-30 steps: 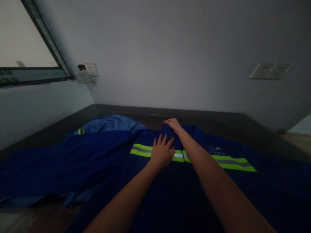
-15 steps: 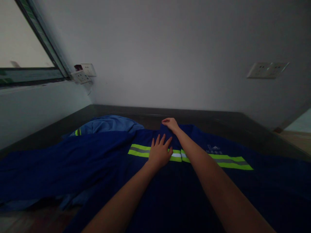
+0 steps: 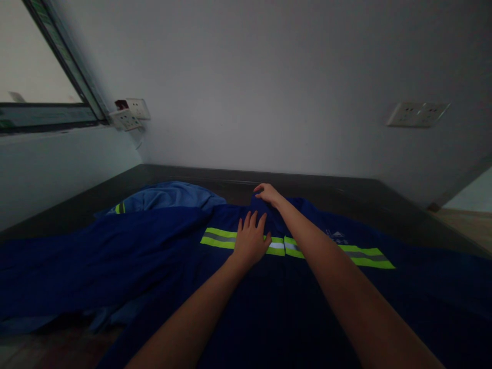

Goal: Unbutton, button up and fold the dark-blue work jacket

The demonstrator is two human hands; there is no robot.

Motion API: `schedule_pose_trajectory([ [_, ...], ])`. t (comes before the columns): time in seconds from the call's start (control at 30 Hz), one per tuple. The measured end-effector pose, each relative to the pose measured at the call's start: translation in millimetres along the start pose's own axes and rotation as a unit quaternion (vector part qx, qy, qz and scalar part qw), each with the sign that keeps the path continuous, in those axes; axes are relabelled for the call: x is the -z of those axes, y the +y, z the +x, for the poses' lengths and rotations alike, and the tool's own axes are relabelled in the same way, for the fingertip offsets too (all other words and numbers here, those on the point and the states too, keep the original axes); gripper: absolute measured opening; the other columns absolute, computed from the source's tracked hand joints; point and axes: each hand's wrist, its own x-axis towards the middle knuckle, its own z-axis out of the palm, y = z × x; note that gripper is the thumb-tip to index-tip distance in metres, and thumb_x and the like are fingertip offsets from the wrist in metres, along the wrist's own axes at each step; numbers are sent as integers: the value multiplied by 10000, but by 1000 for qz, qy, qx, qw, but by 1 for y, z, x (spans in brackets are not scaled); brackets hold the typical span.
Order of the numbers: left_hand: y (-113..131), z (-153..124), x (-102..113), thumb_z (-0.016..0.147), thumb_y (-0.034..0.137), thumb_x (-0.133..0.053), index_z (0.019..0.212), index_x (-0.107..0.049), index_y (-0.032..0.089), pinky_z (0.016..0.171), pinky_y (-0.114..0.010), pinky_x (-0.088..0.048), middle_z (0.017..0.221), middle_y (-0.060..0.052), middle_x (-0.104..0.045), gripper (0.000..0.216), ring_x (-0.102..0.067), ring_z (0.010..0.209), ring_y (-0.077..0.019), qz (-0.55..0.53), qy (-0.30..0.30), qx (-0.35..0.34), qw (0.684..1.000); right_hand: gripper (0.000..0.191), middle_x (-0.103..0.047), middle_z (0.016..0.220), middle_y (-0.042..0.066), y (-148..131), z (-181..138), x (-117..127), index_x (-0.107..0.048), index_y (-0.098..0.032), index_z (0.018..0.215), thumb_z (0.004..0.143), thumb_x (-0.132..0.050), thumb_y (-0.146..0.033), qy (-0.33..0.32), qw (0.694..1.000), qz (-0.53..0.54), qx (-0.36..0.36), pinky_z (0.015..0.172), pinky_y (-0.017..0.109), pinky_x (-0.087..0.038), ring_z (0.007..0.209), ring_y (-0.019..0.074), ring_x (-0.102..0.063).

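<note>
A dark blue work jacket (image 3: 154, 256) with yellow-green and grey reflective stripes (image 3: 369, 255) lies spread over a dark table. My left hand (image 3: 250, 240) rests flat on its chest over the stripe, fingers stretched out. Further back, my right hand (image 3: 268, 195) is curled on the jacket's collar, pinching the cloth at the neck. A small pale logo (image 3: 337, 236) shows on the jacket's right chest.
A lighter blue garment (image 3: 169, 196) lies bunched behind the jacket at the left. The dark tabletop (image 3: 357, 197) runs to a white wall with sockets at the right (image 3: 417, 114) and in the left corner (image 3: 128, 114). A window (image 3: 34, 66) is at the left.
My view has shifted slightly, so everything sits a little left and higher. My left hand slid slightly to the left on the stripe; my right hand keeps its hold at the collar.
</note>
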Motion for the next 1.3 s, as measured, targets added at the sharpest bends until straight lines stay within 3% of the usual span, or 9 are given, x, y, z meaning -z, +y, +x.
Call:
schedule_pose_trajectory([
  [0.17,0,0,1,883,351,-450,1420,-331,198,1101,-515,-254,1494,-119,-315,570,-223,1392,-301,-5,8,-4,1000,285,-697,884,21,2,1,6,-684,-163,952,676,-755,-139,43,999,-7,10,758,253,-484,861,164,-642],
  [0.33,1,0,1,877,341,-464,1412,-340,197,1098,-508,-262,1493,-128,-310,568,-222,1392,-298,-2,16,-3,1000,300,-707,834,15,5,-1,0,-689,-174,894,619,-795,-235,69,997,-18,13,716,247,-476,792,165,-652],
  [0.57,1,-1,0,880,368,-457,1414,-343,199,1100,-517,-252,1482,-131,-334,571,-232,1389,-308,4,16,5,1000,269,-671,966,59,7,3,-2,-638,-144,988,913,-521,-374,39,999,-32,1,780,337,-507,875,182,-637],
  [0.7,0,0,-1,887,382,-446,1416,-357,225,1100,-518,-255,1478,-120,-352,559,-253,1382,-321,6,10,0,1000,248,-646,1060,56,7,4,-6,-617,-149,1057,899,-565,-332,13,999,-36,22,806,384,-522,909,174,-629],
  [0.87,1,-1,-2,889,433,-437,1431,-345,274,1090,-543,-252,1488,-98,-350,572,-291,1360,-366,9,-16,18,1000,172,-740,900,18,14,-2,-12,-740,-197,910,804,-608,-162,54,997,-51,28,814,237,-480,909,163,-665],
  [1.07,0,2,5,895,472,-425,1429,-351,256,1083,-528,-269,1472,-112,-377,580,-310,1356,-350,8,-41,32,999,196,-741,925,43,18,-5,-21,-734,-196,950,812,-596,-211,94,991,-91,22,760,197,-477,885,150,-673],
  [1.2,-21,11,15,925,405,-390,1376,-432,186,1098,-463,-278,1432,-126,-433,503,-350,1345,-283,21,-17,37,999,171,-723,977,48,17,-12,-22,-702,-207,963,828,-602,-239,110,984,-135,28,795,227,-470,921,162,-657],
  [1.3,-45,15,18,932,358,-381,1355,-466,220,1129,-470,-209,1453,-84,-415,453,-302,1374,-255,58,3,49,997,199,-694,1050,83,19,-24,-22,-645,-209,1028,847,-603,-281,122,976,-178,36,848,301,-456,1000,206,-624],
])
